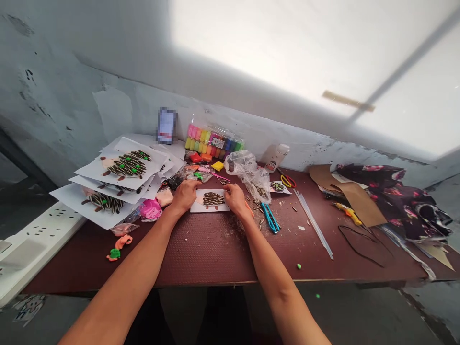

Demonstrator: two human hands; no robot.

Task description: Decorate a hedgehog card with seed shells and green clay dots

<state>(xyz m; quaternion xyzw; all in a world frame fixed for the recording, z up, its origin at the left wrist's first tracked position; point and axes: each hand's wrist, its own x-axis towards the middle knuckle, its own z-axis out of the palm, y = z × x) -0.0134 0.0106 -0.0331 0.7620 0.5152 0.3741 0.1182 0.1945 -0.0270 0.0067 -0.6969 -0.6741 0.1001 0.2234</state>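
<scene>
I have the left hand (186,194) at the upper left corner of a small white card (196,207), its fingers bent inward; the right hand (235,197) is at the upper right corner, fingers curled; whether either pinches the paper or only rests on it, I cannot tell from here. The card lies between the hands on the dark red table (215,268), bearing striped seeds (213,199) in a rounded patch, with small brown pieces below them; I read this as steadying or lining up the card, and shifting it would call for even, gentle handling at both edges, lest the seeds come loose.

Just beyond, a crumpled clear plastic bag (239,163) holds more striped seeds (261,192) at its near end; behind, a clear pack (215,143) holds rows of coloured blocks, pink and yellow through to blue and green; toward the left, a small clear bag (124,229) lies beside bright pink material (150,210), and I cannot make out what it holds; the pale bottle (276,157) near the wall hides its contents from me.
</scene>
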